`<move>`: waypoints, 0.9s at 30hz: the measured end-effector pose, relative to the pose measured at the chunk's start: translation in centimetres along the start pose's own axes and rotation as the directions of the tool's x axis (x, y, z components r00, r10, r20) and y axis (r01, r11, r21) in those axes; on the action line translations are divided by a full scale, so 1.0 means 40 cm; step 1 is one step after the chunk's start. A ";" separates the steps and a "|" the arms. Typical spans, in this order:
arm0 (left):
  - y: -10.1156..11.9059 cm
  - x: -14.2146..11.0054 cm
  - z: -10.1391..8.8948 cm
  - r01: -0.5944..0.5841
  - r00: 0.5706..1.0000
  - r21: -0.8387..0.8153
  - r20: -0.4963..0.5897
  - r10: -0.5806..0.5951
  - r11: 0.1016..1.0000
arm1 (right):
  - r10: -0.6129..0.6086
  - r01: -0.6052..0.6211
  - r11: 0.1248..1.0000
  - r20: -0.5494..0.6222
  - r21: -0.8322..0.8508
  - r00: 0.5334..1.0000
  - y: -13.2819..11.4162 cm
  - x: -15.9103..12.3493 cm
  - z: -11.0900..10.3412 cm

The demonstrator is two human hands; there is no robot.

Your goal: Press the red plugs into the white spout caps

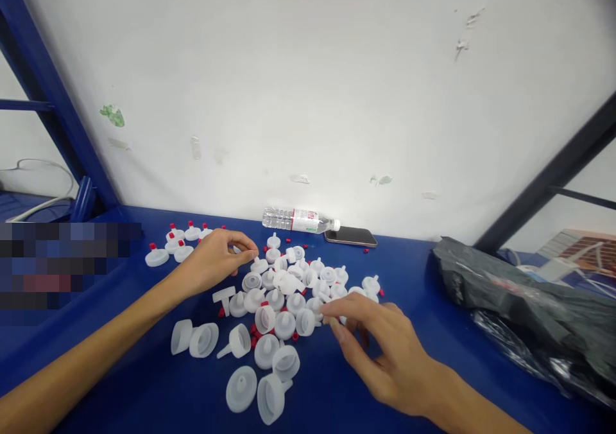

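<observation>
White plastic spout caps (285, 325) lie in a loose pile on the blue table, some upright and some tipped over. Small red tips (255, 334) are scattered among them. My left hand (221, 254) is at the pile's left edge, with thumb and forefinger closed at the spout of a white cap (258, 265). At the right side of the pile, my right hand (385, 350) has thumb and forefinger slightly apart beside another white cap (315, 309); I see nothing clearly held there. Several caps with red tips fitted (156, 255) stand in a group beyond my left wrist.
A clear labelled bottle (303, 220) lies along the white wall, beside a dark phone (351, 235). Crumpled grey plastic bags (524, 312) fill the right side of the table (414, 273). Blue frame posts (58, 87) rise at both ends.
</observation>
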State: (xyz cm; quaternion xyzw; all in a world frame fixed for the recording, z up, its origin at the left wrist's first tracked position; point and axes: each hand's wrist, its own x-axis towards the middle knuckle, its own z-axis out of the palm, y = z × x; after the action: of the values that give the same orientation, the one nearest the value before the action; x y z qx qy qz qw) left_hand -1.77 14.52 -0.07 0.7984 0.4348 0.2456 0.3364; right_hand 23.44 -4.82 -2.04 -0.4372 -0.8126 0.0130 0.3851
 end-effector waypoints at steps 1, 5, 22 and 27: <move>-0.001 0.000 -0.001 0.006 1.000 -0.027 0.001 -0.006 1.000 | -0.004 0.004 1.000 -0.001 0.000 1.000 0.000 0.000 0.000; 0.008 -0.004 -0.007 0.019 0.999 -0.126 -0.043 -0.025 0.992 | 0.019 -0.020 1.000 -0.037 -0.012 0.999 -0.001 0.000 0.001; 0.135 -0.145 0.132 -0.077 0.982 -0.425 0.125 0.142 0.902 | 0.349 -0.339 0.921 -0.020 0.192 0.937 -0.009 0.022 0.022; 0.126 -0.126 0.108 -0.109 0.993 -0.481 -0.018 0.115 0.870 | 0.406 -0.397 0.890 0.007 0.225 0.914 -0.014 0.029 0.016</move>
State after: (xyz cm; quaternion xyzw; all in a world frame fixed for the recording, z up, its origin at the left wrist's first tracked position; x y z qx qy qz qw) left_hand 1.34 6.81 0.40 0.7150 0.3112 0.3604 0.5119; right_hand 22.28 -4.13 -1.57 -0.5501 -0.6904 0.1738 0.4365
